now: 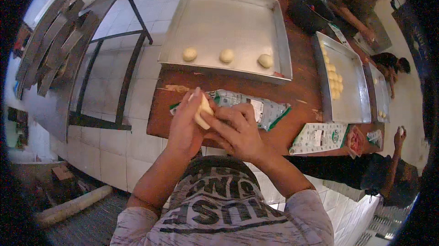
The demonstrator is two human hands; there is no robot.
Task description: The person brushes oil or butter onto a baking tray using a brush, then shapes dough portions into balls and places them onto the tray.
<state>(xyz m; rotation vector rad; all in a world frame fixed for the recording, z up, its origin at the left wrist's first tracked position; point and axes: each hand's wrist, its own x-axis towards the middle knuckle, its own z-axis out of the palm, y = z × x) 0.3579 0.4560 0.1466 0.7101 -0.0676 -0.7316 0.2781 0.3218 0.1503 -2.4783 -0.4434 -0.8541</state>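
My left hand (185, 125) is closed around a flattened, pale yellow piece of dough (204, 106). My right hand (240, 131) meets it from the right, its fingertips pressed on the same dough. Just beyond both hands lies a long, pale patterned pouch with green ends (270, 111) on the wooden table (302, 99). Farther back, a large square metal tray (228, 22) holds three dough balls (226, 55) near its front edge.
A second tray (354, 104) with several dough balls, another tray (379, 99), more pouches (315, 138) and a black tub (306, 15) share the table. Co-workers (352, 3) (388, 177) are along the right. Metal frames (135, 61) and stacked boards (57, 45) stand at left.
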